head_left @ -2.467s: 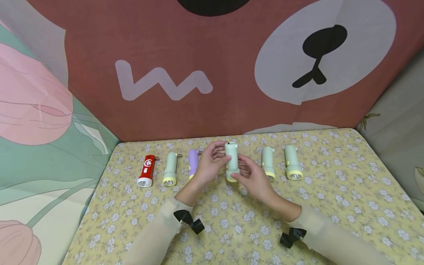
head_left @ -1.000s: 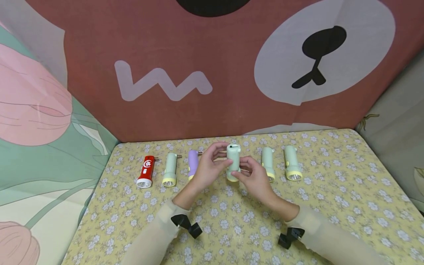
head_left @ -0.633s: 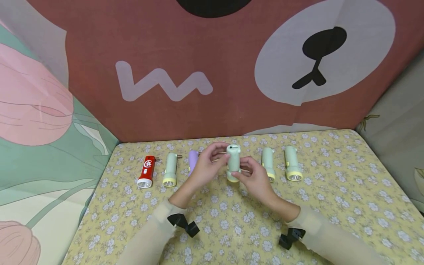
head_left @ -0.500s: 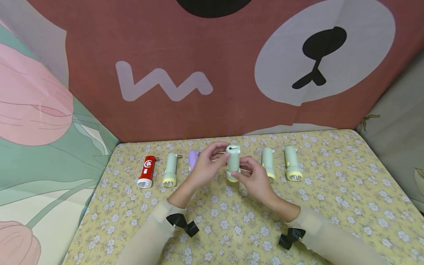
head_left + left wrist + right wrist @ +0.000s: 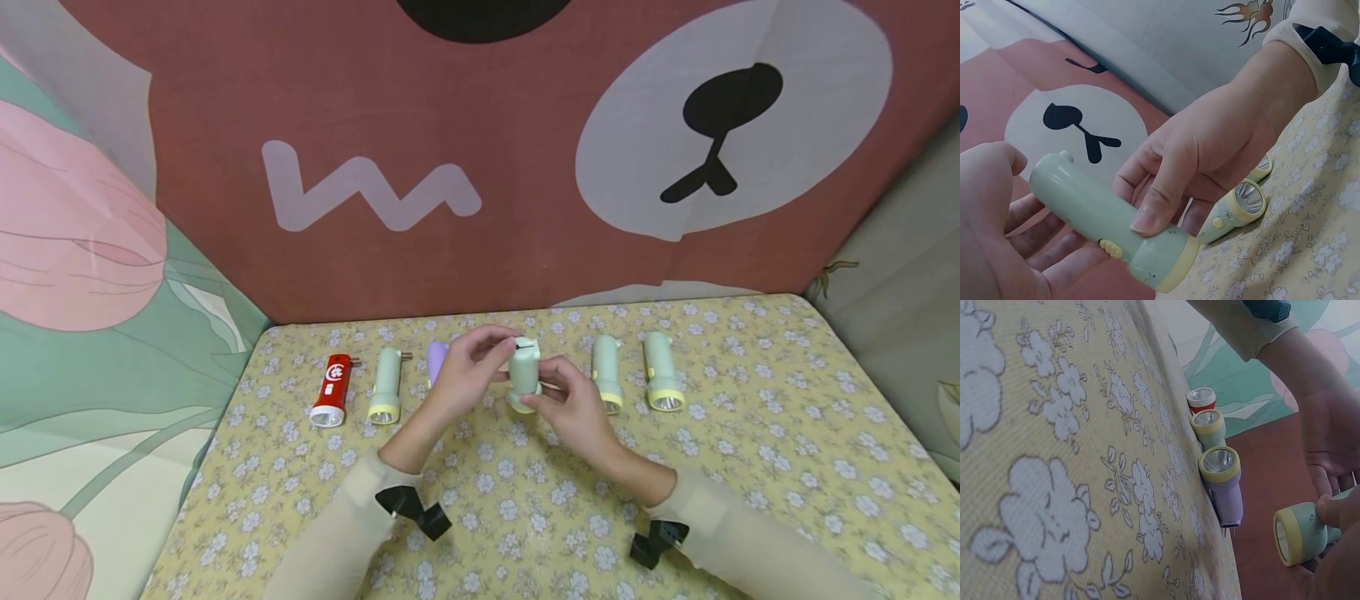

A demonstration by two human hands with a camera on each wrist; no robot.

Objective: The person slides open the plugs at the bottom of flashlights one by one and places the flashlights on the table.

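Above the middle of the table, both hands hold a pale green flashlight [image 5: 524,373] with a yellow rim, its lens end toward me. My left hand [image 5: 480,367] cradles its rear end, fingers underneath and thumb over the top. My right hand [image 5: 558,393] grips the front part. In the left wrist view the right thumb [image 5: 1150,212] presses on the flashlight body [image 5: 1079,203] beside a small yellow switch [image 5: 1110,249]. The right wrist view shows the held flashlight's yellow rim [image 5: 1290,536] with the left hand [image 5: 1329,437] behind it.
More flashlights lie in a row on the yellow flowered tablecloth [image 5: 525,517]: a red one [image 5: 331,390], a green one [image 5: 386,385] and a partly hidden purple one [image 5: 437,354] to the left, two green ones [image 5: 606,375] [image 5: 660,373] to the right. A printed bear cloth [image 5: 480,167] backs the table.
The held flashlight has dropped slightly and tipped more toward me. My left fingers have closed over its rear end, and the right hand has slid a little closer to the lens end.
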